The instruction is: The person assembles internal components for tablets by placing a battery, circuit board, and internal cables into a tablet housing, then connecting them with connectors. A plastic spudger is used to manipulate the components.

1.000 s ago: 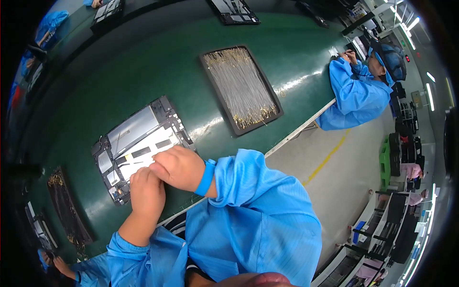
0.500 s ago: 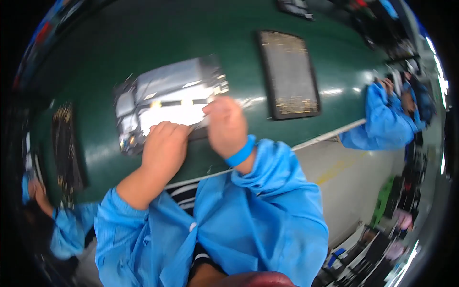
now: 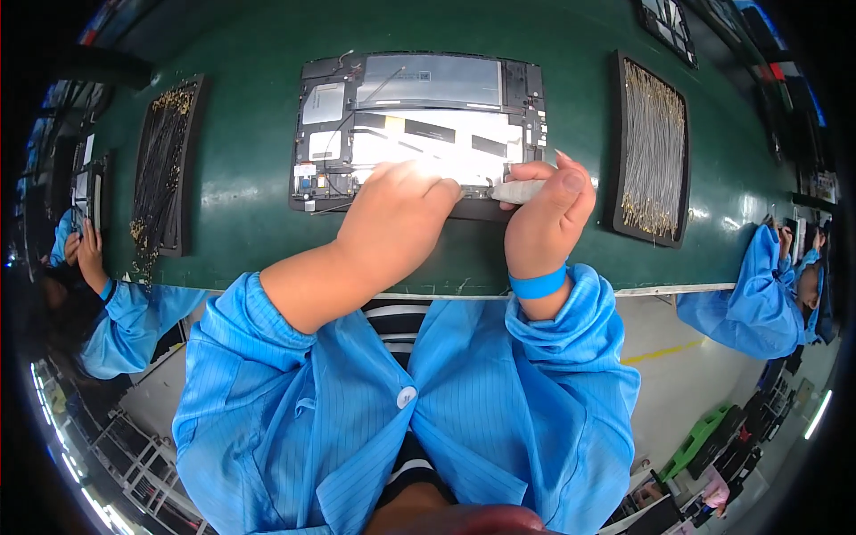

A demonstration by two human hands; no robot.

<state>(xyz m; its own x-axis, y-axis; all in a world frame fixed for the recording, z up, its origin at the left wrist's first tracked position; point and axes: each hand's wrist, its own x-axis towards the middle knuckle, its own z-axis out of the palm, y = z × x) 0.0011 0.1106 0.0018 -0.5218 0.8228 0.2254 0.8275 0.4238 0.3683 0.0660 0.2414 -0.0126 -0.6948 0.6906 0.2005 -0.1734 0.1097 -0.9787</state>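
Where the left grip (image 3: 397, 214) rests, the opened device (image 3: 426, 132) lies beneath.

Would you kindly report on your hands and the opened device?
Left hand over near edge of opened device; right hand pinching pale slim object at same edge; left cable tray and right cable tray off to sides.

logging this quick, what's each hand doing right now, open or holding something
Left hand: fingers curled over the opened device; whether it grips anything cannot be told.
Right hand: closed on a pale tapered object.
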